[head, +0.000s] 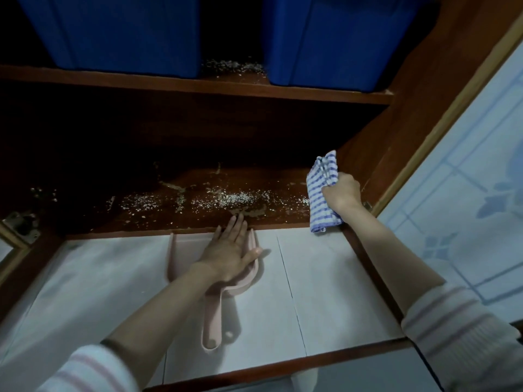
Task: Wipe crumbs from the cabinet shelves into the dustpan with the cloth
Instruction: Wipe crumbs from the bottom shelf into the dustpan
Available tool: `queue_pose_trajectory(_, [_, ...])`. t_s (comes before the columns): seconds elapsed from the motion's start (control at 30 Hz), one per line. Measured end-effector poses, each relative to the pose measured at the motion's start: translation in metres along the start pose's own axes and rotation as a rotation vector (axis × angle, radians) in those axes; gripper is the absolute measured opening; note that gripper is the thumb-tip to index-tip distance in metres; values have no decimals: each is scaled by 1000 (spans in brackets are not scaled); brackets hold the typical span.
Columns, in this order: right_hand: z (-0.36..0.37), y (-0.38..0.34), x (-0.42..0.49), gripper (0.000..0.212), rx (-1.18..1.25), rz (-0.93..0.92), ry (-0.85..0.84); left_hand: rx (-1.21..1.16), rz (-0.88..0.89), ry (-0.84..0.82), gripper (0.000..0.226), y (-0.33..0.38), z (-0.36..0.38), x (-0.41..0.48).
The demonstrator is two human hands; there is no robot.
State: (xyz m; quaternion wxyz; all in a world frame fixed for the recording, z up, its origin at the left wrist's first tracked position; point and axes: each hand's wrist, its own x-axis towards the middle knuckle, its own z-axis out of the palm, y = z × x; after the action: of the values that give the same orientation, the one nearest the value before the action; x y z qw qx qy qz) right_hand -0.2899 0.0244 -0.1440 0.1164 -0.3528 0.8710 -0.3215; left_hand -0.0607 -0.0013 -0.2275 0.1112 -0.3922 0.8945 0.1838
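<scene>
Nearest, at 6 o'clock, the pink dustpan (211,321) lies on the white surface (325,278), handle toward the person, mouth up against the front edge of the lower shelf (141,230). The left hand (230,247) lies flat on the pan with fingers straight, holding it down, fingertips reaching the shelf edge. Can't tell if any crumbs are in the pan; the hand covers most of it.

Just beyond, the lower shelf carries a wide band of white crumbs (226,199) from 9 to 3 o'clock, looks unswept. At 3 o'clock the right hand (342,193) has its fingers curled tight round the blue-striped cloth (322,190), at the shelf's right end, by the cabinet wall.

Farther, at 12 o'clock, the upper shelf (283,90) has a second crumb patch (232,66) in the gap between two blue bins (121,32).

Judgement: early stage. Pan and cloth are set in place and the wipe of the lower shelf looks about to start; both shelves are left to do.
</scene>
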Motion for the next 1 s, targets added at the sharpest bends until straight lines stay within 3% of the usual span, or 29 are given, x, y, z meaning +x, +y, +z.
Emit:
queue_pose_trajectory(0.23, [10,-10,5,31,-445,-193,77,-74,-64,-12,78,-12,-8,-4])
queue_pose_trajectory(0.37, [22,-6,10,31,-536,-182,21,-68,-35,-7,77,-17,-8,-8])
queue_pose_trajectory(0.5, [42,-2,13,29,-401,-104,-54,-80,-25,-9,78,-19,-8,-6])
queue_pose_trajectory(0.7, [63,7,7,27,162,115,11,-60,-26,6,78,-20,-5,-5])
queue_pose_trajectory(1.0, [109,-30,-28,24,251,11,-141,-61,-35,14,77,-19,-5,-5])
